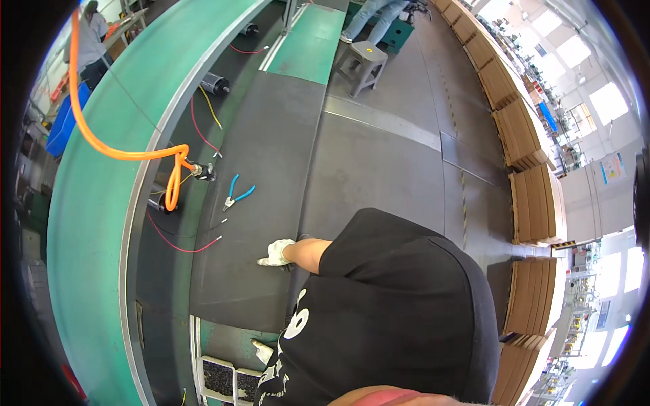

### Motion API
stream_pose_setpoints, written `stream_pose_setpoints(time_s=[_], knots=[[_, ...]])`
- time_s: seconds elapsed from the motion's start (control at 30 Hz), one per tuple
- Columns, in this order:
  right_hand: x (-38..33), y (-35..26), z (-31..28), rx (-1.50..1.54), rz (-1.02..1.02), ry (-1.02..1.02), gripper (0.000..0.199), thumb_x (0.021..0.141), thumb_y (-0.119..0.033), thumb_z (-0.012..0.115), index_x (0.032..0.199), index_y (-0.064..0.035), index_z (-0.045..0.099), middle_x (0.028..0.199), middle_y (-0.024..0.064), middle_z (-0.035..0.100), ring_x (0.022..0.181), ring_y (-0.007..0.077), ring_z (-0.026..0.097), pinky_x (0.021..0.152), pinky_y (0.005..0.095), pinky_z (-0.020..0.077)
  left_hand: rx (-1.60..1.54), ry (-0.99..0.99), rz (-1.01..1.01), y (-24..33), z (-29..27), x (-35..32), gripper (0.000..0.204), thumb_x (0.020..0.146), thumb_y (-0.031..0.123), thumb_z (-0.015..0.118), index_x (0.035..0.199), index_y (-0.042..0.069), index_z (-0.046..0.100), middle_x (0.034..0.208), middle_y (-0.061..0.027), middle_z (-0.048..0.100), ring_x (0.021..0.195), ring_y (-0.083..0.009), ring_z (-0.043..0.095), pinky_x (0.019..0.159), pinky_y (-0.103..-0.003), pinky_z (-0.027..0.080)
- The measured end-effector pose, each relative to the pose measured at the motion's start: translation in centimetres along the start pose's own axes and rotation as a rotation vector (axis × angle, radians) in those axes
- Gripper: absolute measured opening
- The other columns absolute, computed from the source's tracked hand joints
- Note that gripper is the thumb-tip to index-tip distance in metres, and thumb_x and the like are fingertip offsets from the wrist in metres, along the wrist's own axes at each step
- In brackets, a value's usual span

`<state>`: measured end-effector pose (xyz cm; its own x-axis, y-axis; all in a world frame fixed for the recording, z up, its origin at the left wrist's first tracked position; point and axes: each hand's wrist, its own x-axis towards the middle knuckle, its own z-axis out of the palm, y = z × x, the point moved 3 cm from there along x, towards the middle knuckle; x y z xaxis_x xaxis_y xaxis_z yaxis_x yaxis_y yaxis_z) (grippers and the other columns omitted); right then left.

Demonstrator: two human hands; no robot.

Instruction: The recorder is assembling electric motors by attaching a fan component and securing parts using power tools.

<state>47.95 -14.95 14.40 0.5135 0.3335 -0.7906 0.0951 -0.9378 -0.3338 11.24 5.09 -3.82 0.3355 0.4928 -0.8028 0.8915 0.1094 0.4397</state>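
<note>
My right hand [276,254], in a white glove, rests at the near edge of the grey mat [250,284], fingers stretched out with nothing visible in them. Lower down, my left hand [263,352], also white-gloved, is over the green surface [230,342]. One finger of it points out; my black shirt hides the rest. Beside it lie white-framed trays [218,377] with dark, speckled contents. Beyond my right hand, blue-handled pliers [237,194] lie apart from both hands. A red wire [186,251] ends at the mat's far edge.
An orange air hose [115,155] hangs over the green conveyor [81,237], its dark fitting [202,172] above the mat. Black cylinders [215,84] with loose wires sit under the rail. A grey stool [365,64], another person's legs [379,20] and cardboard stacks [535,203] stand around.
</note>
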Motion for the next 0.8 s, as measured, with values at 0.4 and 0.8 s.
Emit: stream_pose_setpoints(time_s=[0.4,0.8], knots=[[3.0,0.4,2.4,-0.211,-0.048,-0.03,0.081,0.091,-0.068,0.033,0.11,0.0051,0.065,0.113,0.03,0.061,0.111,0.0417,0.058,0.098,0.0444,0.0438,0.123,0.148,-0.199,4.7,-3.4,-6.6,0.08,0.093,0.063,0.031,0.102,-0.008,0.067,0.109,-0.033,0.061,0.112,-0.0461,0.055,0.099,-0.048,0.042],[10.2,3.7,6.2,-0.457,-0.424,-0.016,0.071,0.097,-0.057,0.033,0.127,0.0047,0.054,0.113,0.0263,0.062,0.11,0.0376,0.059,0.095,0.0423,0.0447,-0.027,0.257,-0.121,2.5,-2.7,-6.6,0.076,0.095,0.06,0.033,0.103,-0.008,0.067,0.107,-0.0313,0.063,0.109,-0.0426,0.059,0.098,-0.045,0.044]])
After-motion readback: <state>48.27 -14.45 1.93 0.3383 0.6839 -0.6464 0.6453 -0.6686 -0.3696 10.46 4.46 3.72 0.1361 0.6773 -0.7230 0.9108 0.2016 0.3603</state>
